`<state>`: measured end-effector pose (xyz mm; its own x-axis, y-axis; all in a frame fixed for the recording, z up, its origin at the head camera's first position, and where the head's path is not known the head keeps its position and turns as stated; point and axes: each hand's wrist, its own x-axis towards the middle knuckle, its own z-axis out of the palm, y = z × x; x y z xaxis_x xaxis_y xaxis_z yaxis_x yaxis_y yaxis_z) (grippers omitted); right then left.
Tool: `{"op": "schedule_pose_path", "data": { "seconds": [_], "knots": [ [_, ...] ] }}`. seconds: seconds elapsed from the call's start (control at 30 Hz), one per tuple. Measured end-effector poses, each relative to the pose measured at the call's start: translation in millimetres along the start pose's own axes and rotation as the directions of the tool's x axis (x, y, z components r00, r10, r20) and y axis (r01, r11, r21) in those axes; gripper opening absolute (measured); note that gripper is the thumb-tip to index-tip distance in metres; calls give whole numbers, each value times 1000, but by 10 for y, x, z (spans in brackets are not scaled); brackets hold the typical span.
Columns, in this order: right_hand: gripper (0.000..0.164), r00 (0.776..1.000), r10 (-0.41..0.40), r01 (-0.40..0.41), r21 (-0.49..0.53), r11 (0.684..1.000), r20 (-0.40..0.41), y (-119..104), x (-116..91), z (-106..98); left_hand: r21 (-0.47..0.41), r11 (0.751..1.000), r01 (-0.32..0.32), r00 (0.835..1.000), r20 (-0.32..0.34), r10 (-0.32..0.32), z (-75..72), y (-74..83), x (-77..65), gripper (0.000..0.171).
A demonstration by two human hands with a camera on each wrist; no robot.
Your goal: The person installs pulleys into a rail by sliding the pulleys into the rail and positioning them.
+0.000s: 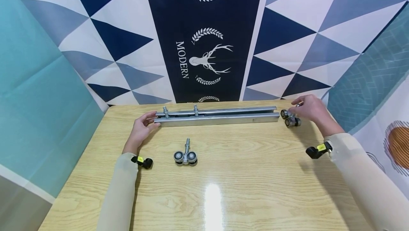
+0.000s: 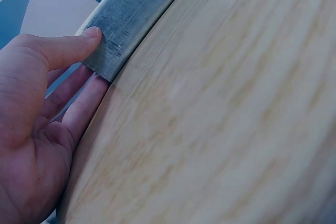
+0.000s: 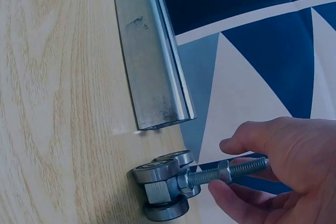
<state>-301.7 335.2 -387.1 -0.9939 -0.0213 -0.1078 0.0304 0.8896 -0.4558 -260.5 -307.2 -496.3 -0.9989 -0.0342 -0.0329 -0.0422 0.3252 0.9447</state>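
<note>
A galvanized metal track (image 1: 220, 119) with a slot along its top lies across the back of the table. My left hand (image 1: 142, 128) grips its left end, thumb (image 2: 92, 33) pressed on the front face and fingers behind at the open end. Two bolts (image 1: 196, 110) rise from the slot in the left half; what they belong to is hidden inside. Just off the track's right end, my right hand (image 1: 310, 108) holds a trolley roller (image 3: 160, 187) by its threaded bolt (image 3: 241, 168), the wheels toward the track end. Another trolley roller (image 1: 185, 157) rests on the table before the track.
The wood-grain table (image 1: 243, 174) carries all of this. A patterned cloth wall (image 1: 204, 60) stands right behind the track. A teal panel (image 1: 38, 92) closes the left side, and a patterned cloth (image 1: 380, 117) hangs at the right.
</note>
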Motion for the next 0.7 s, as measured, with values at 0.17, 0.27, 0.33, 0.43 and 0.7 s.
{"op": "schedule_pose_path", "data": {
  "seconds": [0.17,0.27,0.33,0.43,0.7],
  "knots": [
    [44,1000,10,-10,2,1000,-14,-10,15,4,7,1000,2,1000,1,-2,-5,0,5,63],
    [38,999,1,-1,-13,1000,-36,-8,19,17,7,1000,2,1000,1,-2,-1,-3,4,63],
    [34,998,-6,5,-17,1000,-59,1,20,27,7,1000,4,1000,1,-4,4,-5,4,63],
    [31,996,-14,12,-19,1000,-83,12,22,34,3,1000,9,1000,3,-9,10,-8,1,63],
    [30,996,-30,27,-31,999,-79,16,60,72,9,1000,3,1000,-7,-3,19,13,-13,63]
  ]
}}
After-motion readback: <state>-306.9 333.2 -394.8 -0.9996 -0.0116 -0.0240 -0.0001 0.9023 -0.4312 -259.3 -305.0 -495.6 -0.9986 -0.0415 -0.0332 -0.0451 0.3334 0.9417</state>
